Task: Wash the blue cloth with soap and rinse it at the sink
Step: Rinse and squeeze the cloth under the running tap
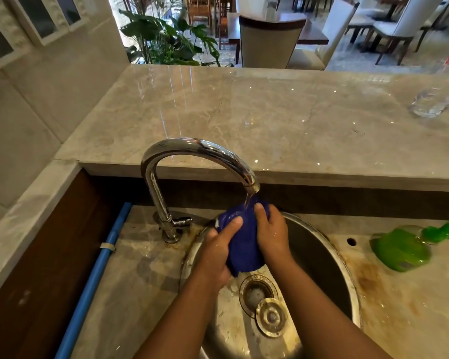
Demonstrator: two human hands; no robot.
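Blue cloth [244,244], bunched into a wet wad, sits between both hands above the round steel sink [314,255], right under the spout of the chrome faucet [192,151], whose thin stream of water lands on its top. The left hand [218,255] grips the cloth from the left, its fingers [233,224] curled round the fabric with the thumb lying across the front. The right hand [271,234] grips it from the right in the same way, thumb pointing up toward the spout. Both hands look wet. Below the cloth, at the bottom of the sink, the drain [257,291] is uncovered, and a round metal plug [271,317] lies against its near rim (tilted a little). A green bottle [402,250] lies on its side on the stained counter [145,281] right of the sink, well apart from the hands. A blue pipe [99,255] runs along the counter's left edge. On the raised marble ledge [244,112] behind the faucet rests a clear object [430,104], too blurred to name.
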